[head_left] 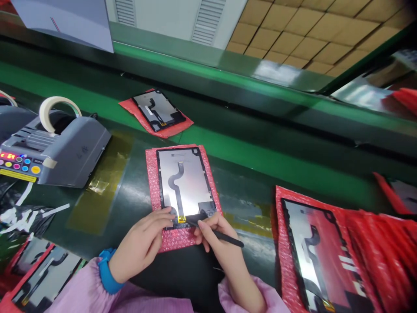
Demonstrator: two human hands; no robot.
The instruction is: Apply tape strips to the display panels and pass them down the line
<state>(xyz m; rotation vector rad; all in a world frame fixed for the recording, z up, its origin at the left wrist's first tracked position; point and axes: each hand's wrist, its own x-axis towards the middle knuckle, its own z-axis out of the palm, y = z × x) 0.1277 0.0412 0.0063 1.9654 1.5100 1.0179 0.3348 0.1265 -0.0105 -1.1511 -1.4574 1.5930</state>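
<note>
A tablet display panel [192, 178] lies back side up on a pink bubble-wrap bag [176, 243] in front of me. A grey flex cable [177, 191] curves down its back to a yellow-ended connector [181, 219] near the bottom edge. My left hand [148, 237] rests with fingers stretched out on the panel's lower left corner, holding nothing. At the lower right, my right hand [218, 237] is closed around a slim black brush-like tool [230, 239]. The tool's dark head is beside the connector; whether it touches is unclear.
Left stands a grey tape dispenser [71, 148] with a tape roll [48, 113]. Another panel [159, 111] on a red bag lies beyond, on the green belt [228, 158]. More panels [312, 256] and red bubble bags [384, 248] are at right; others [48, 274] sit lower left.
</note>
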